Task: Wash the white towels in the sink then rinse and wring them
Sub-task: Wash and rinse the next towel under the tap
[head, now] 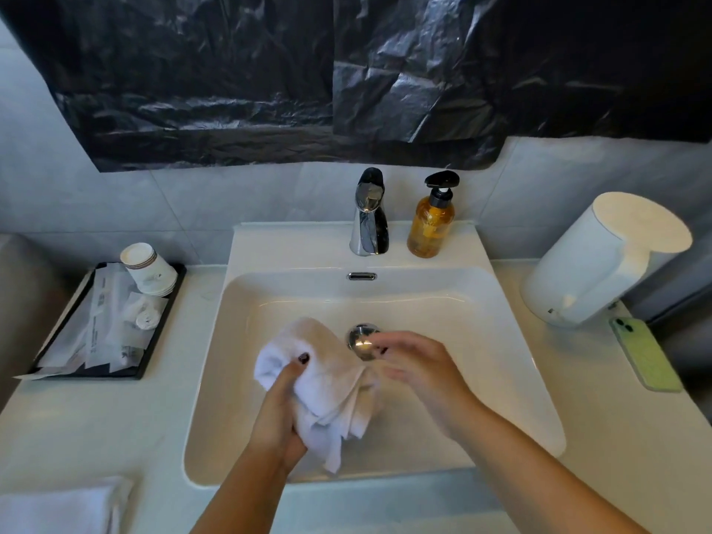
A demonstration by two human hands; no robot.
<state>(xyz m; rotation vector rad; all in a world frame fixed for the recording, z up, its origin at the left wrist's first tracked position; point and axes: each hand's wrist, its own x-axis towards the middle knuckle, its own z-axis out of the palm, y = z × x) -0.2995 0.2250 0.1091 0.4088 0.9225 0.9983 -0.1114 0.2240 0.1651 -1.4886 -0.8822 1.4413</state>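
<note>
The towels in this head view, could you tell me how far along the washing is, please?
Done: little that shows. No water runs from the faucet and the sink looks dry. In hand: the left hand grips a bunched white towel over the basin, while the right hand reaches to the drain stopper. Left: washing, rinsing and wringing; a second folded towel waits on the counter, and the soap bottle stands beside the faucet.

White counter (96,425) carries tray (154,356), phone (645,354) (green), dispenser (593,264).
</note>
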